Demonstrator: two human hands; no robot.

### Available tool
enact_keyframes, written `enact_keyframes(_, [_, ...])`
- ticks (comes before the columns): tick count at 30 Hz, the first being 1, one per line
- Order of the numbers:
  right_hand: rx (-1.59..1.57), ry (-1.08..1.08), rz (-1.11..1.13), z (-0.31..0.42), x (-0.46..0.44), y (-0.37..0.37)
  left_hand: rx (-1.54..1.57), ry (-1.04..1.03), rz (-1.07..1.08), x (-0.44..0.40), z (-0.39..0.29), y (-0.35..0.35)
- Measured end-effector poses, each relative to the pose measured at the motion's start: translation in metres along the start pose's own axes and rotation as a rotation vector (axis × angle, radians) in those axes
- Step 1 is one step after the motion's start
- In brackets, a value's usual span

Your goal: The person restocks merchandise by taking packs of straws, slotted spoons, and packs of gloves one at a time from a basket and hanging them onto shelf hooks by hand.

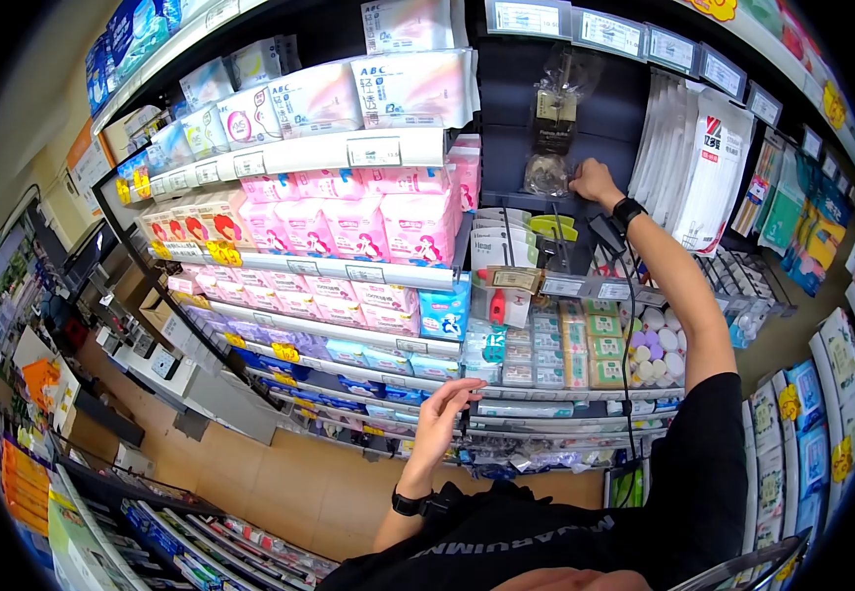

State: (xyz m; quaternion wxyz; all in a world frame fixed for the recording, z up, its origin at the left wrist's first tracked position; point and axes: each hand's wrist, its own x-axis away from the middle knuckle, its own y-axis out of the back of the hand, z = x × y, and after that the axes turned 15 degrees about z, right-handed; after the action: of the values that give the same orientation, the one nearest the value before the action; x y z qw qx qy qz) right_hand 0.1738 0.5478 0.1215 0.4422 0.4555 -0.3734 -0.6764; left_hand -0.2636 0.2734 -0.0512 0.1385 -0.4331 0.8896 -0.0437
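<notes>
My right hand [595, 183] is raised to the dark back panel, its fingers closed at the lower right edge of a clear plastic packet [547, 173]. This packet hangs against the panel, with a dark printed label above and pale contents at the bottom; the exact kind is too small to tell. Lower down, my left hand [437, 414] is held in front of the shelf edge, fingers loosely bent and apart, with nothing visible in it. White flat packs [688, 163] hang to the right of my right hand.
Pink packs [417, 229] and white ABC packs [412, 89] fill shelves on the left. Below the hanging items are green-and-white boxes [605, 350] and round containers [656, 345]. A black cable [628, 340] runs down in front of the shelf. An aisle floor [280, 483] lies lower left.
</notes>
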Motion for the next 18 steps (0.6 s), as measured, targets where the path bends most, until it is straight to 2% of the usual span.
enact_keyframes(2, [0.011,-0.022,0.119,0.015,0.017,0.024,-0.002,0.002,-0.002,-0.001,0.0,-0.004])
enact_keyframes(5, [-0.029,0.036,0.077,0.037,0.049,0.052,-0.05,-0.017,-0.014,-0.004,0.0,-0.014])
enact_keyframes(7, [-0.371,0.07,0.145,0.057,0.088,0.07,-0.04,-0.044,0.007,-0.005,0.0,-0.023])
enact_keyframes(8, [-0.473,0.177,0.22,0.063,0.11,0.078,-0.029,-0.067,0.014,-0.006,-0.002,-0.027])
enact_keyframes(12, [-0.825,0.455,0.287,0.102,0.233,0.103,-0.054,-0.109,0.083,-0.003,-0.016,-0.051])
enact_keyframes(17, [-1.134,0.568,0.38,0.083,0.369,0.079,-0.06,-0.167,0.055,0.002,-0.02,-0.082])
enact_keyframes(18, [-1.213,0.534,0.424,0.078,0.394,0.07,-0.061,-0.162,0.053,0.004,-0.016,-0.088])
